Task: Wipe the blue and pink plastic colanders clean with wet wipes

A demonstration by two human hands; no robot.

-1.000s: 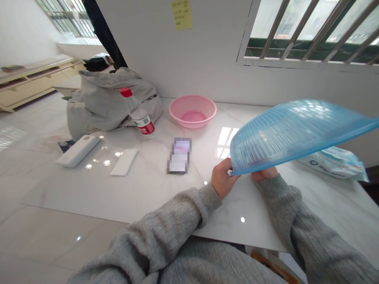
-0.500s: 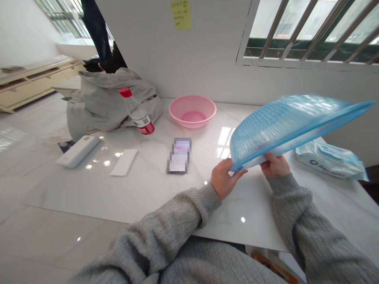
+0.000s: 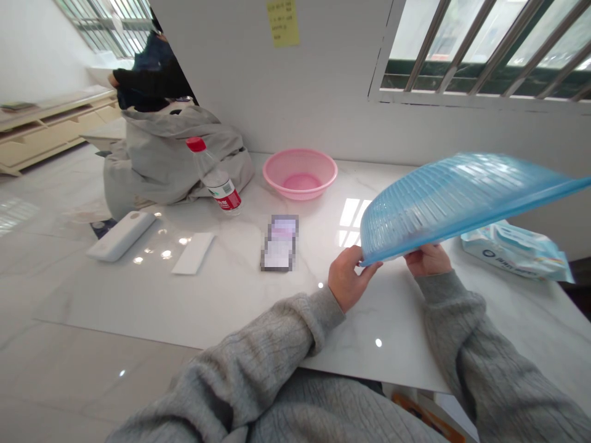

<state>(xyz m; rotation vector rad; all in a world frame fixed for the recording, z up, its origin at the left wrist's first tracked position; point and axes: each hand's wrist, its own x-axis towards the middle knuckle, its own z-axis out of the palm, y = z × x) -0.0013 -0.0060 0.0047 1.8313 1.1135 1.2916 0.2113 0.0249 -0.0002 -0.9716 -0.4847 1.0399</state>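
Holding blue basin (image 3: pixel 462 200) tilted: L hand (image 3: pixel 348 278) pinches its near-left edge, R hand (image 3: pixel 429 261) beneath, grip partly hidden (can't tell); any shift prob. needs firm L pinch.

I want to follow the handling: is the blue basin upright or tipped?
Tipped over: the blue basin shows its ribbed outside uppermost, its rim slants below, and the left hand grips the rim's low end.

The phone (image 3: pixel 281 243) lies before the basin (image 3: pixel 302 183), left of the basket (image 3: pixel 443 206).
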